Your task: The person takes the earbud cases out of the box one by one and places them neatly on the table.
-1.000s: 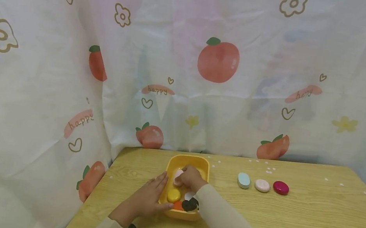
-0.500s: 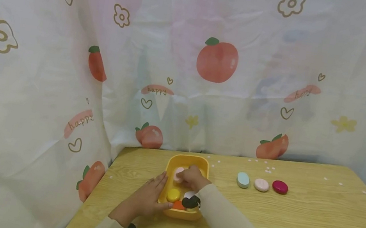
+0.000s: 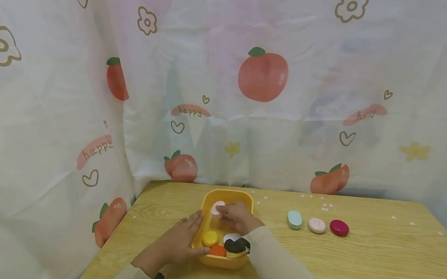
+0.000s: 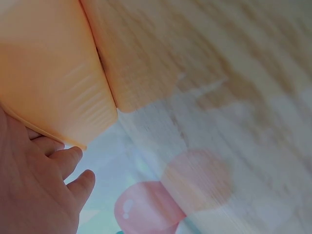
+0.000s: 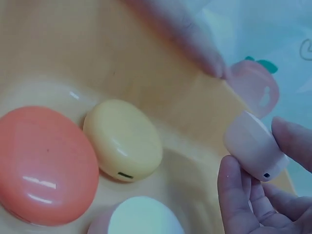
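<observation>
Pale pink case: the oval case (image 5: 253, 146) is in your right hand, over the far-left part of the tray; you cannot tell from here whether it touches the floor. A small dark opening shows on its side.
Right hand: your right hand (image 3: 238, 215) reaches into the tray, pinching that case between thumb and fingers.
Left hand: your left hand (image 3: 177, 243) lies along the tray's left side, fingers extended and touching the rim, gripping nothing.
Tray: the deep yellow-orange tray (image 3: 230, 191), round-cornered, sits on the table to your left.
Yellow case: the yellow oval case (image 5: 124, 141) rests in the tray, a dark slot on its side.
Orange case: the larger orange case (image 5: 48, 165) lies just beside it, nearer you.
Whitish case: the whitish case (image 3: 232, 238) sits right of the yellow one, partly hidden by your black wrist strap (image 3: 237, 245).
Row: right of the tray stand a light blue case (image 3: 294, 220), a blush-pink case (image 3: 316, 226) and a crimson case (image 3: 339, 228), left to right.
Table: white flecks (image 3: 326, 206) dot the back of the wood-grain table (image 3: 360, 271).
Backdrop: a fruit-printed cloth (image 3: 315, 47) hangs behind.
</observation>
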The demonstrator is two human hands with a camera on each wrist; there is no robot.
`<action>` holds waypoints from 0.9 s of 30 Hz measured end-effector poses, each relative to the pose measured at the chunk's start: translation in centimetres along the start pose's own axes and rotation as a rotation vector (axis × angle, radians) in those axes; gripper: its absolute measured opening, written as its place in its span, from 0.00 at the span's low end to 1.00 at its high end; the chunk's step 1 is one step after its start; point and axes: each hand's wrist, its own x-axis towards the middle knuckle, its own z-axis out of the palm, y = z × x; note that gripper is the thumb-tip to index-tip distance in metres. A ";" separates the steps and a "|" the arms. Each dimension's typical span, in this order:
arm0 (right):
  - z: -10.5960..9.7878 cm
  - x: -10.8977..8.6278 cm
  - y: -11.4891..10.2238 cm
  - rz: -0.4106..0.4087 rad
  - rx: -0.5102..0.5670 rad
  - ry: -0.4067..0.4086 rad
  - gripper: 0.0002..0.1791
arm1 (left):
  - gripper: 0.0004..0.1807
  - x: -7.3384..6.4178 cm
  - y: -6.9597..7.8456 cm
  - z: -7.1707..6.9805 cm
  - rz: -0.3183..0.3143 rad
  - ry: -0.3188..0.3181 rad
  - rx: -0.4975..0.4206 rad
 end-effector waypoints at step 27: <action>-2.0 -2.5 -2.3 -0.040 -0.008 -0.133 0.16 | 0.55 0.0 0.3 0.0 -0.019 0.004 0.024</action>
